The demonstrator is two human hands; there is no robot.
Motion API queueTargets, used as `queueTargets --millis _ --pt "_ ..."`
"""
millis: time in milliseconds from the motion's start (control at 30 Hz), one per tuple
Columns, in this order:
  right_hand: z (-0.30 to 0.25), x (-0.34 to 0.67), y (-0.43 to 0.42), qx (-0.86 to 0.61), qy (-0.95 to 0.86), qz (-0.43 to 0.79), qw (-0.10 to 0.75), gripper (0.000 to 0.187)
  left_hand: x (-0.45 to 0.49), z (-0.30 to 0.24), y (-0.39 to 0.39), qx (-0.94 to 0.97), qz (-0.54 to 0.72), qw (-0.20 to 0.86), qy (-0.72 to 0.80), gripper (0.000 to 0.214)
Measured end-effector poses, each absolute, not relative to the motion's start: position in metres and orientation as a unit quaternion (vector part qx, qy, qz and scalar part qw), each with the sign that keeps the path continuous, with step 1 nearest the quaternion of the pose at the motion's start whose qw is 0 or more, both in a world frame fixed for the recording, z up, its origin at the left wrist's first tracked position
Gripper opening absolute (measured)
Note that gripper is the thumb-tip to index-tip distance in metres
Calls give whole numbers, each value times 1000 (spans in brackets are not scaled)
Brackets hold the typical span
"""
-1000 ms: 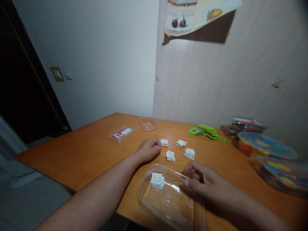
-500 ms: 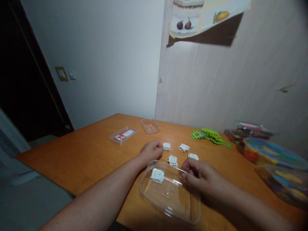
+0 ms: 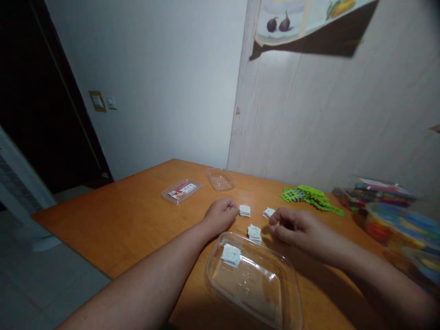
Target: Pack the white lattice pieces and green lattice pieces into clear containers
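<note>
My left hand (image 3: 221, 216) rests on the table with its fingers curled closed. What it holds, if anything, is hidden. Just right of its knuckles lies a stack of small white square pieces (image 3: 244, 211). My right hand (image 3: 299, 224) hovers by another white stack (image 3: 268, 212), its thumb and forefinger bent with a small gap between the tips; nothing shows in them. A third white stack (image 3: 254, 233) sits between the hands. Nearer to me stands a clear plastic container (image 3: 254, 293), with a white stack (image 3: 231, 255) at its far left corner.
Farther back on the table (image 3: 137, 211) are a labelled clear lid (image 3: 182, 190) and a smaller clear container (image 3: 221, 179). Green interlocking pieces (image 3: 311, 198) lie at the back right. Tubs of colourful items (image 3: 402, 224) and packets (image 3: 381, 192) crowd the right side.
My right hand has moved away from the container's rim, toward the far white stacks. It now covers the place where one stack showed. My left hand stays put; the view has shifted slightly.
</note>
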State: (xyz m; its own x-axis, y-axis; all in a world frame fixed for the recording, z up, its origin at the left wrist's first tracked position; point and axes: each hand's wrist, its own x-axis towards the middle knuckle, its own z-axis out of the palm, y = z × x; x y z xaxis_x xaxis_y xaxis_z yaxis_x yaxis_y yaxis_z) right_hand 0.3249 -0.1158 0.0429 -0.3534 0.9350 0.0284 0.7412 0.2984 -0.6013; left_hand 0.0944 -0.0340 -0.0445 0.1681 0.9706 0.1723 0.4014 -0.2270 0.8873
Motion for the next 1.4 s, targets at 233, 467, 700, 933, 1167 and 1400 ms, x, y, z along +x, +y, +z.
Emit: queueTargets --millis 233,467,700,933,1167,1400 --pt "35 310 -95 -524 -824 196 89 24 94 -47 -31 687 402 334 505 13" --pt "23 309 -91 -467 -867 158 77 44 95 -50 -29 694 399 310 513 17" --pt "15 313 -84 -439 -883 155 63 41 97 -50 -28 699 394 296 517 18" --pt "12 313 -82 -463 -861 193 85 32 97 -46 -31 706 386 282 522 19" --pt "17 311 -86 -486 -846 205 84 22 97 -48 -30 712 380 278 522 19" --pt "51 316 -109 -487 -845 204 87 8 97 -49 -29 712 372 283 525 21"
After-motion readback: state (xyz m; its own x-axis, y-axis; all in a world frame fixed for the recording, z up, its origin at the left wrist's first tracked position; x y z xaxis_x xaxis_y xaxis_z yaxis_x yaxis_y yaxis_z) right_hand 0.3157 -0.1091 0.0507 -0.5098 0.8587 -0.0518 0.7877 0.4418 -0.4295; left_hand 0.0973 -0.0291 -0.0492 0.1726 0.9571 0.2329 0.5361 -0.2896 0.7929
